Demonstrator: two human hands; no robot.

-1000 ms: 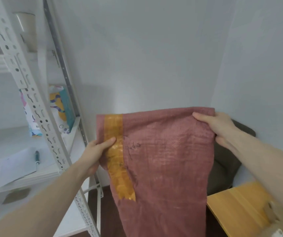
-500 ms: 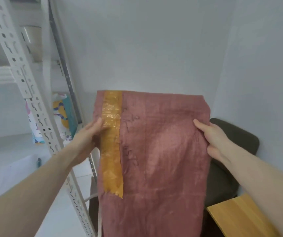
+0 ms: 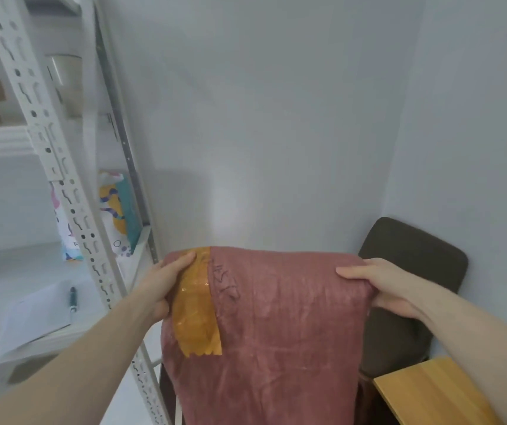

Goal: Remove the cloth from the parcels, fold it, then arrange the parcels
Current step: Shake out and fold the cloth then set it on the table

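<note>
A dusty-pink woven cloth (image 3: 276, 326) with a strip of shiny orange tape (image 3: 195, 308) and some dark scribbled marks is being held up in the air in front of the grey wall, well clear of any surface, and is hanging down out of the bottom of the view. Its top left corner is being pinched by the left hand (image 3: 166, 286), thumb lying over the tape and fingers curled behind the fabric; its top right corner is being gripped in the same way by the right hand (image 3: 381, 286), thumb on the front and fingers hidden behind. The parcels are not being shown here, so the folding step is judged to be the one in hand. A slip is being risked at the left corner, since the thumb is resting on glossy tape rather than on weave; if one corner is dropped, the fold is likely to come out skewed. The hanging lower part could also be snagged on the white slotted metal shelving post (image 3: 71, 210) just beside the cloth, or dragged over the dark padded chair (image 3: 411, 289) behind it. A light wooden table corner (image 3: 424, 391) is being seen at lower right, and on the shelf a sheet of paper (image 3: 31, 314), a pen (image 3: 73, 299) and a colourful patterned bag (image 3: 117, 216) are being kept.
</note>
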